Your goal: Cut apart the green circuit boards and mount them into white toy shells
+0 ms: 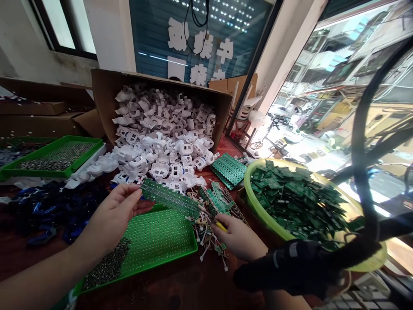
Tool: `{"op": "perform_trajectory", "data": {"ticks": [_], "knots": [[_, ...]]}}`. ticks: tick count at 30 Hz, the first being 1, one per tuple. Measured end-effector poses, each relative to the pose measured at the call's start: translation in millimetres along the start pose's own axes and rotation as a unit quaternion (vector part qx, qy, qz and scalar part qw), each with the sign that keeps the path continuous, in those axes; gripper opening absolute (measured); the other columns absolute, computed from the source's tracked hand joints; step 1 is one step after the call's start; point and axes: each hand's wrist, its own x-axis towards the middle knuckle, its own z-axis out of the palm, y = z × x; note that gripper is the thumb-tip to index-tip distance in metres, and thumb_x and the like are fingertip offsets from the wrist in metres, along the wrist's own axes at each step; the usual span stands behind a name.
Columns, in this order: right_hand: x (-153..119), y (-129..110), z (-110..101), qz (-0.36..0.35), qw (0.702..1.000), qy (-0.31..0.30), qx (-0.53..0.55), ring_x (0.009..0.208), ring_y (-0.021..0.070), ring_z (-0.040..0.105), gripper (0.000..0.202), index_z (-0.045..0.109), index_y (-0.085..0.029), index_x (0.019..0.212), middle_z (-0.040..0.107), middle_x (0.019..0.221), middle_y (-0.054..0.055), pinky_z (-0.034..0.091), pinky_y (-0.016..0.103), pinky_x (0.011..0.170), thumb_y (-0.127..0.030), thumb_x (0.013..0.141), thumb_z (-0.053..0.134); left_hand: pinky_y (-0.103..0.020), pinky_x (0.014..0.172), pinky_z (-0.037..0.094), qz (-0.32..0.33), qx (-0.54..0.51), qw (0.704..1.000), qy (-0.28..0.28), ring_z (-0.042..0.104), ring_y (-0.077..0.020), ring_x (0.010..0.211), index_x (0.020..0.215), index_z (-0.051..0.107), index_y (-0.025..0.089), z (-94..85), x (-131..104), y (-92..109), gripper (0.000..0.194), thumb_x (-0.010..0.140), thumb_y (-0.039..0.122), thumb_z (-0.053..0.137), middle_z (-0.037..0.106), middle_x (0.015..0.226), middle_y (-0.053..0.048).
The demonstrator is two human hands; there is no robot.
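Head view: two bare hands work apart from each other above a dark red tabletop (180, 288), joined only by what they hold.
Left hand: the left hand (112, 213) pinches one end of the green board strip (171, 199) between thumb and fingers.
Right hand: the right hand (240, 237) is closed round a yellow-handled tool (221, 226), its far end at the strip's other end; whether they touch I cannot tell.
Board strip: held aslant over the far edge of the near green tray (161, 241), its right end lower.
Near tray: small metal parts (108, 263) heap in its left portion.
Beside the tray: wired boards (204, 234) with white connectors lie tangled below the right hand.
Right side: a yellow basin (280, 231) brims with small green boards (297, 198); stacked green panels (229, 169) lie just beyond its left rim.
Behind: white plastic shells (164, 125) spill from a cardboard box (103, 99).
Far left: blue pieces (47, 215) lie before another green tray (67, 171).
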Motion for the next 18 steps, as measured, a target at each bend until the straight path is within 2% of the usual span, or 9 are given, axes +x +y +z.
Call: {"op": "perform_trajectory", "data": {"ticks": [3,5,8,11,15,16,18], "knots": [[1.5,-0.1,1.1,0.012,0.999,0.022,-0.025,0.062,0.0144,0.047,0.025,0.042,-0.02,0.068,0.048,0.066,-0.001,0.028,0.024,0.055,-0.04,0.084,0.038,-0.031,0.072,0.057,0.047,0.048,0.997,-0.028,0.066,-0.0207,0.074,0.084,0.054,0.021,-0.4,-5.8,-2.0,0.014,0.074,0.023,0.062,0.062,0.077,-0.002],[2.0,0.0,0.0,0.011,0.999,0.042,-0.031,0.064,0.0146,0.046,0.026,0.041,-0.02,0.068,0.048,0.069,0.0,0.028,0.024,0.056,-0.041,0.083,0.039,-0.034,0.072,0.057,0.042,0.042,0.998,-0.022,0.066,-0.0221,0.074,0.083,0.053,0.021,2.9,-5.0,-1.3,0.011,0.075,0.02,0.061,0.061,0.076,-0.002],[1.7,1.2,-2.2,0.005,0.998,0.059,0.004,0.065,0.0146,0.044,0.027,0.041,-0.019,0.068,0.045,0.069,0.0,0.03,0.025,0.058,-0.042,0.082,0.04,-0.038,0.069,0.058,-0.02,-0.011,1.0,0.003,0.067,-0.0245,0.074,0.08,0.05,0.02,10.2,3.0,1.7,0.006,0.08,0.015,0.053,0.06,0.073,-0.002],[0.9,5.2,-2.1,-0.008,0.992,0.029,0.122,0.059,0.0123,0.038,0.03,0.041,-0.019,0.067,0.036,0.061,-0.003,0.029,0.024,0.057,-0.045,0.081,0.04,-0.039,0.066,0.058,-0.097,-0.061,0.993,0.02,0.068,-0.0262,0.076,0.075,0.049,0.017,15.5,13.3,3.7,0.009,0.082,0.012,0.049,0.06,0.072,-0.003],[2.7,13.0,1.4,-0.031,0.952,-0.016,0.304,0.056,0.0102,0.036,0.034,0.039,-0.019,0.067,0.033,0.06,-0.004,0.03,0.023,0.055,-0.05,0.077,0.046,-0.028,0.058,0.058,-0.184,-0.098,0.978,0.025,0.067,-0.0201,0.067,0.069,0.049,0.012,19.2,24.0,1.2,0.015,0.083,0.007,0.046,0.058,0.066,-0.005],[3.8,14.4,1.9,-0.031,0.947,-0.016,0.32,0.056,0.0104,0.036,0.034,0.039,-0.019,0.067,0.034,0.06,-0.004,0.031,0.024,0.056,-0.051,0.077,0.046,-0.027,0.057,0.058,-0.195,-0.097,0.976,0.028,0.067,-0.0189,0.066,0.07,0.049,0.012,20.0,26.0,0.2,0.015,0.084,0.006,0.045,0.058,0.066,-0.006],[6.1,15.4,1.3,-0.024,0.959,0.003,0.282,0.059,0.0121,0.04,0.033,0.042,-0.018,0.069,0.038,0.062,-0.003,0.034,0.025,0.059,-0.051,0.077,0.045,-0.027,0.057,0.058,-0.198,-0.092,0.975,0.031,0.067,-0.0187,0.066,0.073,0.048,0.011,21.2,29.5,-1.2,0.012,0.084,0.007,0.045,0.059,0.068,-0.007]]}}
